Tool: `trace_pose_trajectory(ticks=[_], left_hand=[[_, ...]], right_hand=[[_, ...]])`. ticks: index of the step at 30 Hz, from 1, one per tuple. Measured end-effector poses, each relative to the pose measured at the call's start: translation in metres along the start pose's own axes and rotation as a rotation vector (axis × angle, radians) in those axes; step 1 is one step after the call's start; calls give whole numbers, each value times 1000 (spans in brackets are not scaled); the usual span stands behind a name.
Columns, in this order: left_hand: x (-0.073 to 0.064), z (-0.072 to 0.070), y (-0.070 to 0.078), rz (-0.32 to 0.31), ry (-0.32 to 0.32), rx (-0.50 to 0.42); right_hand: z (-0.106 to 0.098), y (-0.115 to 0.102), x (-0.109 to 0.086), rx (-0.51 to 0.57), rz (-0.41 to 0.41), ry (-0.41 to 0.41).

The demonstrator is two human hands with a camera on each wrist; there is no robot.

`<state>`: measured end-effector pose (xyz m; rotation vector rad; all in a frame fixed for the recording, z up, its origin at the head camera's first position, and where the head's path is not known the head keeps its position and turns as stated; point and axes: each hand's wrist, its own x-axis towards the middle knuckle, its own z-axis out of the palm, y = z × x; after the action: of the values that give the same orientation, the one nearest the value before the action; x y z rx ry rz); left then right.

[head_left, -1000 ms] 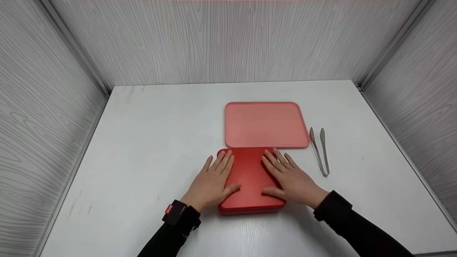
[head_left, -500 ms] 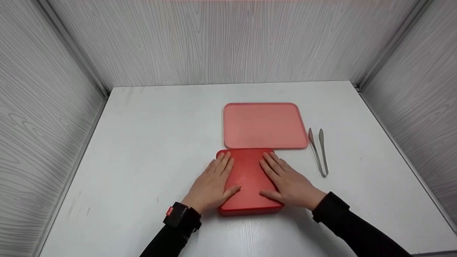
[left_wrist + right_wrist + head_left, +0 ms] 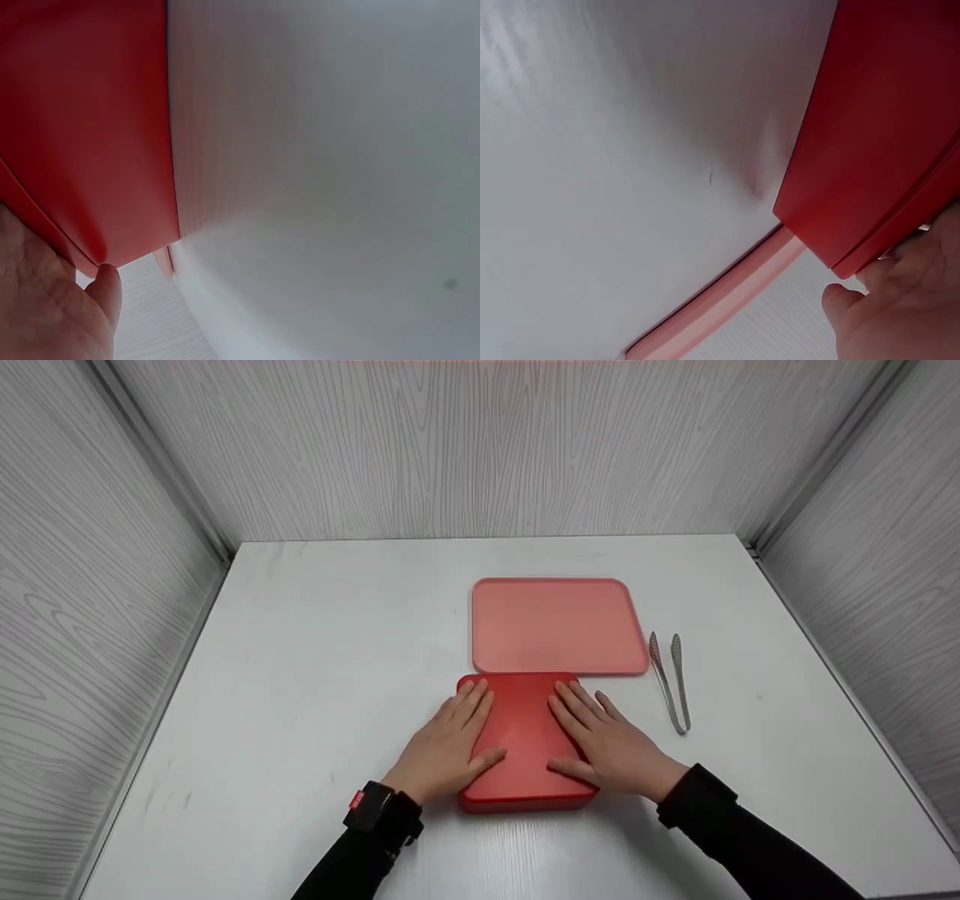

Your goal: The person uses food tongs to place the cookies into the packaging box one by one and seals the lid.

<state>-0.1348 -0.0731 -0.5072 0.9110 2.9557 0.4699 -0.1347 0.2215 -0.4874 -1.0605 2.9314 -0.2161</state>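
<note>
A red rectangular lidded box (image 3: 520, 735) stands on the white table in the head view. My left hand (image 3: 442, 754) lies flat on the left side of its lid, fingers pointing away and thumb reaching inward. On the right side, my right hand (image 3: 615, 750) presses down with straight fingers in much the same way. The left wrist view shows the box's side wall (image 3: 105, 135) and a thin seam below the lid, with the left hand (image 3: 41, 300) over it. In the right wrist view, the right hand (image 3: 911, 300) covers part of the lid's edge.
Directly behind the box lies a shallow pink tray (image 3: 559, 626), its front rim close to the box's back edge. Metal tongs (image 3: 682, 686) rest spread apart to the right of the tray. Grey wood-grain panels (image 3: 480, 450) enclose the table's back and sides.
The left hand's little finger has drawn in toward the others. The right hand has shifted very slightly left on the lid. The box, tray and tongs stay in place.
</note>
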Motion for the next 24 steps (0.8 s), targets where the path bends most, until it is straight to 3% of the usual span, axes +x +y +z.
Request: trace_pose_trajectory(ticks=[5,11,24], left_hand=[[1,-3,-2,-20,-23,-33],[3,-9,-9,-42,-14,-13],[5,-31,-38,-207,-1,24]], right_hand=[[0,4,0,3,6,9],[-9,12,2,11,25,26],[-23,31,9,31,144,17]])
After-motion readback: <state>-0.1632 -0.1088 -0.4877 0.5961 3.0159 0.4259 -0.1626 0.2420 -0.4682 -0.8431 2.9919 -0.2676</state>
